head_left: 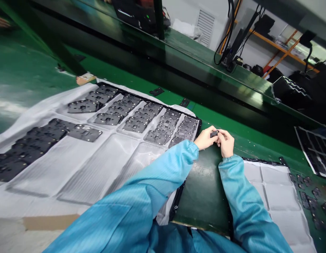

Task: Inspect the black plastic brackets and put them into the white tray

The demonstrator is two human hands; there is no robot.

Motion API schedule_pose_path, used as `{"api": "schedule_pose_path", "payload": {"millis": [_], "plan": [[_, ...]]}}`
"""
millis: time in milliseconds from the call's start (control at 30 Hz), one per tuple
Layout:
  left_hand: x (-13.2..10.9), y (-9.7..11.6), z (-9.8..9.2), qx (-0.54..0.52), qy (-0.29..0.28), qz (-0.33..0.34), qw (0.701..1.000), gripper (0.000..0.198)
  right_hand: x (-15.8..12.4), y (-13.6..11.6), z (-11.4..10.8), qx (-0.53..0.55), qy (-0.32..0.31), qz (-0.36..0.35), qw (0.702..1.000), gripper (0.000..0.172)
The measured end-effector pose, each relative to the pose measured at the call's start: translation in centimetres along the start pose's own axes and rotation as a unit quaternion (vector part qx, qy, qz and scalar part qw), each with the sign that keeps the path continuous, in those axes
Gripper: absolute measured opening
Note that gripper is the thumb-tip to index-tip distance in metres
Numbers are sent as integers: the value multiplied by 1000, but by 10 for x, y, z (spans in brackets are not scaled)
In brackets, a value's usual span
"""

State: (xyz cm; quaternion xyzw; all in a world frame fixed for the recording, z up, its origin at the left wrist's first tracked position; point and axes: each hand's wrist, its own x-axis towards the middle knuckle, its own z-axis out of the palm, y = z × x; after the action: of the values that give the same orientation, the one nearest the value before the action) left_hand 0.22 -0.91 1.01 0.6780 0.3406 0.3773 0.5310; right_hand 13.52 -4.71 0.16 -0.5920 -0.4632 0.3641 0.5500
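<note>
Both hands meet over the green workbench (pixel 205 189), a little right of a tray lined with white sheeting. A small flat black part (pixel 214 134) is pinched in my left hand (pixel 205 138). My right hand (pixel 226 143) closes its thumb and fingers at the other end of this part; the fingertips partly cover it. Rows of overlapping black plates (pixel 141 116) with small bright studs fill the far compartments of the white-lined tray (pixel 149 154). More such plates (pixel 28 147) lie in a near-left compartment.
Another white-lined tray (pixel 280 195) stands to the right, with several loose black pieces (pixel 310 200) beyond it. Two black pieces (pixel 157 91) lie behind the left tray. A dark conveyor belt (pixel 184 77) runs along the back, and a green post (pixel 47 38) slants at upper left.
</note>
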Motion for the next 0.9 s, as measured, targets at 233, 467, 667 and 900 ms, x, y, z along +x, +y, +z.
{"api": "schedule_pose_path", "payload": {"millis": [233,467,667,900], "plan": [[-2,4,-1,-46,-38,-27,998,15,1,-1,-1,57,3,30,998,31],[0,1,-1,-14,-38,-4,999,15,1,-2,-1,104,-13,33,994,28],[0,1,-1,-4,-38,24,999,15,-1,-3,1,128,-3,23,991,22],[3,-3,5,-58,28,11,998,20,0,3,5,107,131,7,986,21]]}}
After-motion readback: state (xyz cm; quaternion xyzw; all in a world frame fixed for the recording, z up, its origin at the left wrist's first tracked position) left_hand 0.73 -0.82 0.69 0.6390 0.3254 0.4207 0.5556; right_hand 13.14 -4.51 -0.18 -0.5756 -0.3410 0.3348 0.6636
